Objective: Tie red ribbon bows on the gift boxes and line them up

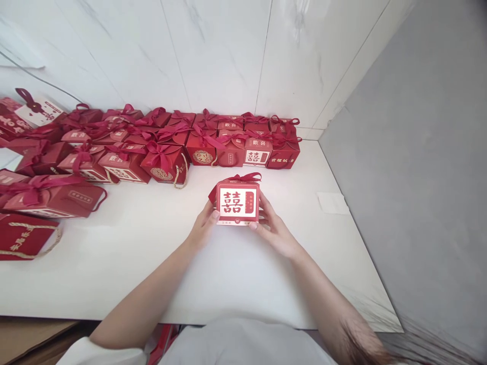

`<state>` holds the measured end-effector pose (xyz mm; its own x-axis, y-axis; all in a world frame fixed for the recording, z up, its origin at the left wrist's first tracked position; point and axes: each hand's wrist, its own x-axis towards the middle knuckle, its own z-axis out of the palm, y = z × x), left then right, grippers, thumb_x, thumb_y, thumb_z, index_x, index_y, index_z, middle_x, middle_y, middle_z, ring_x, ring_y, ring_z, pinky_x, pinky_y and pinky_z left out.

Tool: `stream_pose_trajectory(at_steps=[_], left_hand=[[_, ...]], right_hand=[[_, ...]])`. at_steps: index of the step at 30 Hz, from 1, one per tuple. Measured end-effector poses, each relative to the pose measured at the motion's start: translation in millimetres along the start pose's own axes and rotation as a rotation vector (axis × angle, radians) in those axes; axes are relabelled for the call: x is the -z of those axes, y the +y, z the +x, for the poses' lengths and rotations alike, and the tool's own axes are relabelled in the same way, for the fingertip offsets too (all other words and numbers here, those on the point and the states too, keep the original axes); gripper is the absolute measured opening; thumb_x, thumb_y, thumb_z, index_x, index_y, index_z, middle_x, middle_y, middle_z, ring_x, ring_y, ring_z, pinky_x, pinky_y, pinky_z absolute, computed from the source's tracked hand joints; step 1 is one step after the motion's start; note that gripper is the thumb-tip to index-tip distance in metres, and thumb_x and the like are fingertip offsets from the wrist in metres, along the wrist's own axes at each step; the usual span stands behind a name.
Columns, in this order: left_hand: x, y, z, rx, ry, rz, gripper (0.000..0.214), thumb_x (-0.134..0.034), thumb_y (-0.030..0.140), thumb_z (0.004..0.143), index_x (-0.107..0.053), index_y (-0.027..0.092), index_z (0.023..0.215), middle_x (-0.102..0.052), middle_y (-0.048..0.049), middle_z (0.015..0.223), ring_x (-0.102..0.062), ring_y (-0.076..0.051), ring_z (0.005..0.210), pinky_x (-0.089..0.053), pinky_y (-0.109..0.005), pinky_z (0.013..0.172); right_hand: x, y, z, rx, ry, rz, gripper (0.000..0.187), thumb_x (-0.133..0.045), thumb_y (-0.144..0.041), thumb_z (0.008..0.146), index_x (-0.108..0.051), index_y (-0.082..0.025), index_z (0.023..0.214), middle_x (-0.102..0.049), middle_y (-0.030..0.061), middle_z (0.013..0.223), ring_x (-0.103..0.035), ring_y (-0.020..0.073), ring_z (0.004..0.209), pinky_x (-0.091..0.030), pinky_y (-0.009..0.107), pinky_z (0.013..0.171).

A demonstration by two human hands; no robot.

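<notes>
Between my two hands is a red gift box (238,203) with a white panel, red characters and a dark red ribbon bow on top. My left hand (204,223) grips its left side, thumb at the lower front corner. On the opposite side my right hand (274,228) holds the box, its thumb on the lower front edge and its fingers along the side. The box's front faces me; its back and underside are hidden. Just beyond it stands a row of similar red gift boxes (231,152) with ribbon bows.
More ribboned boxes (125,165) crowd the left of the white table (243,279), some with rope handles. A white paper piece (332,203) lies by the right edge. Marbled wall panels (220,56) rise behind. Cardboard (30,337) shows below the table at lower left.
</notes>
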<state>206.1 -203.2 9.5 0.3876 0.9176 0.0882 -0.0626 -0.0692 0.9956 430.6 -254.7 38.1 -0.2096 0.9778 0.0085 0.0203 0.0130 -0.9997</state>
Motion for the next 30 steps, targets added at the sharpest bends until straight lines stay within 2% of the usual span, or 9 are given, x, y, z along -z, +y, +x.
stream_pose_trajectory(at_steps=[6,10,14,19,22,30], left_hand=[[-2.3,7,2,-0.035,-0.114,-0.069,0.068,-0.048,0.06,0.094,-0.044,0.02,0.149,-0.053,-0.0141,0.148,-0.047,-0.036,0.138,-0.04,-0.047,0.112],[-2.9,6,0,-0.049,-0.169,-0.07,0.074,-0.053,0.06,0.092,-0.037,0.021,0.153,-0.046,-0.0141,0.153,-0.042,-0.037,0.142,-0.04,-0.048,0.112],[-2.0,4,-2,-0.054,-0.159,-0.024,0.078,-0.057,0.059,0.089,-0.033,0.024,0.155,-0.042,-0.014,0.155,-0.043,-0.037,0.14,-0.044,-0.046,0.106],[0.0,3,-2,-0.049,-0.153,0.005,0.079,-0.057,0.059,0.089,-0.03,0.027,0.156,-0.044,-0.0138,0.152,-0.055,-0.033,0.125,-0.046,-0.044,0.1],[0.9,2,-2,-0.038,-0.148,0.01,0.077,-0.056,0.06,0.089,-0.031,0.029,0.155,-0.046,-0.0131,0.151,-0.059,-0.029,0.116,-0.046,-0.042,0.097],[0.9,1,-3,-0.055,-0.13,0.017,0.075,-0.054,0.059,0.091,-0.03,0.03,0.155,-0.044,-0.0135,0.152,-0.061,-0.027,0.108,-0.048,-0.039,0.091]], right_hand=[[3,0,0,0.007,0.092,-0.027,0.078,-0.065,-0.051,0.089,-0.028,-0.033,0.156,-0.046,0.0073,0.153,-0.055,0.0294,0.13,-0.052,0.047,0.102],[3,2,-1,0.063,0.137,0.001,0.068,-0.061,-0.051,0.092,-0.036,-0.033,0.152,-0.044,0.0052,0.155,-0.053,0.0297,0.133,-0.051,0.047,0.103],[3,-3,-2,0.09,0.132,0.007,0.063,-0.058,-0.051,0.094,-0.037,-0.034,0.151,-0.046,0.0045,0.154,-0.052,0.0296,0.134,-0.053,0.045,0.101],[2,-7,-3,0.074,0.132,-0.017,0.063,-0.057,-0.052,0.094,-0.037,-0.033,0.15,-0.046,0.0058,0.154,-0.053,0.0299,0.134,-0.052,0.046,0.102],[2,-5,-3,0.066,0.136,-0.006,0.062,-0.058,-0.052,0.093,-0.038,-0.034,0.149,-0.046,0.005,0.154,-0.053,0.0296,0.133,-0.052,0.046,0.102],[0,5,-1,0.085,0.169,0.03,0.062,-0.06,-0.051,0.092,-0.04,-0.035,0.149,-0.046,0.0049,0.154,-0.054,0.0297,0.132,-0.052,0.047,0.101]])
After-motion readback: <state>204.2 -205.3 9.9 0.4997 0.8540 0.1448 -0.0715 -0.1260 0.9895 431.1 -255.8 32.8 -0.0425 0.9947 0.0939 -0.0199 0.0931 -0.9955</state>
